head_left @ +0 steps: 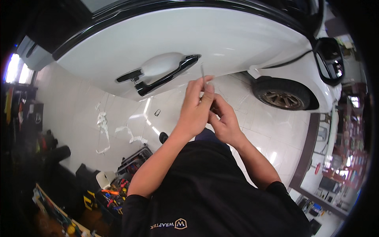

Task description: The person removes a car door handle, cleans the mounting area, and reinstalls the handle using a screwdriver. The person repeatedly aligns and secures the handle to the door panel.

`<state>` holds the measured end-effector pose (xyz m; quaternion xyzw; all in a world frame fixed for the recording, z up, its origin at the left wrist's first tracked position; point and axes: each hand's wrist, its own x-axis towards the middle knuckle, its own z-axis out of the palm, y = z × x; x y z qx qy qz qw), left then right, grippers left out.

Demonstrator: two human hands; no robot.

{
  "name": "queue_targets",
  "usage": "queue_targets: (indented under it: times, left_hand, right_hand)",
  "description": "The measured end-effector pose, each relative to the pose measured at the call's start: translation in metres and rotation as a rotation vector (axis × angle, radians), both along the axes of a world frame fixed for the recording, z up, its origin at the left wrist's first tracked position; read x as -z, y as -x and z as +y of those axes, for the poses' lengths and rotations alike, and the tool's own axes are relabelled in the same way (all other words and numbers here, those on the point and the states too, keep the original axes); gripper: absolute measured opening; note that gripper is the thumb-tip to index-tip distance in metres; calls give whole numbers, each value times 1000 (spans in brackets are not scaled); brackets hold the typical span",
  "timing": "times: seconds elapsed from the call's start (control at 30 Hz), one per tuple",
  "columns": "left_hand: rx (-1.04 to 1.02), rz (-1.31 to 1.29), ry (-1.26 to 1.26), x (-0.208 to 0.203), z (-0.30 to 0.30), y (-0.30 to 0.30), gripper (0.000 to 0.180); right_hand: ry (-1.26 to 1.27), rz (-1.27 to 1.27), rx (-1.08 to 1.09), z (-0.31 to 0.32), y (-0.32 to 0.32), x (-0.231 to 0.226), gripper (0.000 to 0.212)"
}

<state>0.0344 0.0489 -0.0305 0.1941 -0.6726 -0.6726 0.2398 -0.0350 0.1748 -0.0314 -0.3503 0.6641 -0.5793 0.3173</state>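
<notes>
My left hand (196, 104) is closed in a pinch on a slim grey rod-like tool (203, 71), whose thin tip points up toward the car door. Just below and to the right, my right hand (226, 121) has its fingers curled in against the left one. What those curled fingers hold, if anything, is hidden. Both hands are in front of a white car door (233, 43), apart from its surface. To their left a black door handle (169, 79) spans a pale recess, its left end standing out from a black end piece (129, 76).
A small black frame-shaped piece (157, 112) lies on the shiny tiled floor near crumpled white strips (102, 122). At lower left stands an open tool bag (112, 197) with several coloured tools. The side mirror (331, 61) juts out at right, above the front wheel (282, 96).
</notes>
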Motion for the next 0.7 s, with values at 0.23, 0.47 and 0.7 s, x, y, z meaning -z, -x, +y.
queue_targets:
  times: [0.23, 0.47, 0.7]
  left_hand:
    - [-294, -435, 269, -23, -24, 29, 50]
    - [-386, -667, 269, -33, -22, 54, 49]
    - [-386, -758, 364, -38, -24, 67, 49]
  right_hand:
    - [25, -640, -179, 1, 80, 13, 30]
    - [-8, -814, -385, -7, 108, 23, 32]
    - [50, -878, -411, -6, 105, 34, 36]
